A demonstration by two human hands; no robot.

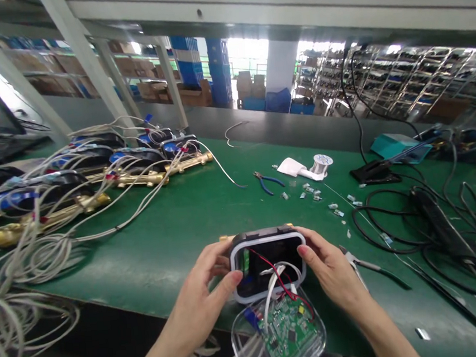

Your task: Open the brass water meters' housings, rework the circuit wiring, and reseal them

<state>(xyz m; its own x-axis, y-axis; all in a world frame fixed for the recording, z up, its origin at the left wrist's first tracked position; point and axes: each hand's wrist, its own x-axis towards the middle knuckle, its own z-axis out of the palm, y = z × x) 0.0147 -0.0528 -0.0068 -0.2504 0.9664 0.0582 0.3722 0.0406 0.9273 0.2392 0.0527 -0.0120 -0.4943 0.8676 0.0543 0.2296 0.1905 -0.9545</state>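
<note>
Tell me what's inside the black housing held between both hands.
A green part sits at the left inside the black housing; a red wire and white wires cross its opening. The dark depth can't be made out, and the wires hide what lies behind them.

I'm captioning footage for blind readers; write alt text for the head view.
The left hand and right hand hold an open black housing, wires linking it to a circuit board. Cables and brass fittings lie left on a green bench.

Green bench (174, 218) — blue-handled pliers (262, 178), brass fittings (137, 180), pale cables (54, 258)
</note>
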